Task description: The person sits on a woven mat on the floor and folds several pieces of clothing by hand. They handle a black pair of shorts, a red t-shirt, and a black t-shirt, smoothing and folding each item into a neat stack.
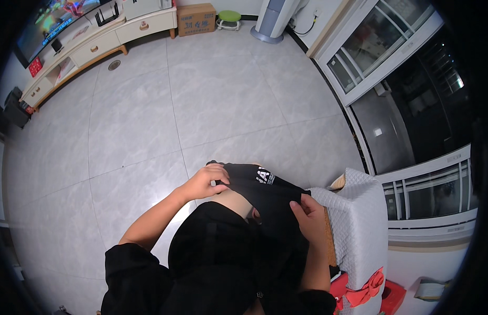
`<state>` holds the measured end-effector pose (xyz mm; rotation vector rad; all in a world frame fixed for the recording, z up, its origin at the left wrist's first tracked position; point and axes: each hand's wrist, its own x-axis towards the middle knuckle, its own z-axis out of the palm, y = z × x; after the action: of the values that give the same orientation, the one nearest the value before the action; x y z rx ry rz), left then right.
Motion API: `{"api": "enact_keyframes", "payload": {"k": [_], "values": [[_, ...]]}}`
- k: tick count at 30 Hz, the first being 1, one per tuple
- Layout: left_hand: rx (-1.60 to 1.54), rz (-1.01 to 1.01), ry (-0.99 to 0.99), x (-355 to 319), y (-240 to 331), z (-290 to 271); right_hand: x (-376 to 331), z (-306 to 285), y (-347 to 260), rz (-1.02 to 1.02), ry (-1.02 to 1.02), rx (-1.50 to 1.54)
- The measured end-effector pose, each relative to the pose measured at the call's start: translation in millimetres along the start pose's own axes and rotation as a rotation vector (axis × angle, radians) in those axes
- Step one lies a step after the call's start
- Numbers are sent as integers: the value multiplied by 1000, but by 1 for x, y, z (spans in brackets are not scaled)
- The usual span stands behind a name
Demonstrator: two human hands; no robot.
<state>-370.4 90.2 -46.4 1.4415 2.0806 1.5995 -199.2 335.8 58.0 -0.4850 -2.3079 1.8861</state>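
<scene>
A black garment [278,197] with white printing on it lies stretched across my lap; its exact kind I cannot tell. My left hand [210,181] pinches its left edge, fingers on top and thumb beneath, above my bare leg. At the opposite edge, my right hand [308,212] grips the cloth between thumb and fingers. Part of the garment blends into my black clothing [212,241], so its near side is hard to make out.
A grey quilted cover [359,210] drapes the seat at my right, with a red bow [367,289] on it. Sliding glass doors [375,47] stand beyond. Across the tiled floor [133,121] are a low TV cabinet [105,44], a cardboard box [196,20] and a green stool [229,17].
</scene>
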Motion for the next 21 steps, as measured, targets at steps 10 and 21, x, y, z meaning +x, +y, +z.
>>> {"api": "enact_keyframes", "payload": {"k": [10,21], "values": [[324,138,-305,-25,8,-26,-27,50,-29,-462,-287,-547],[299,143,-701,-105,40,24,-71,125,47,-478,-834,-524]]}}
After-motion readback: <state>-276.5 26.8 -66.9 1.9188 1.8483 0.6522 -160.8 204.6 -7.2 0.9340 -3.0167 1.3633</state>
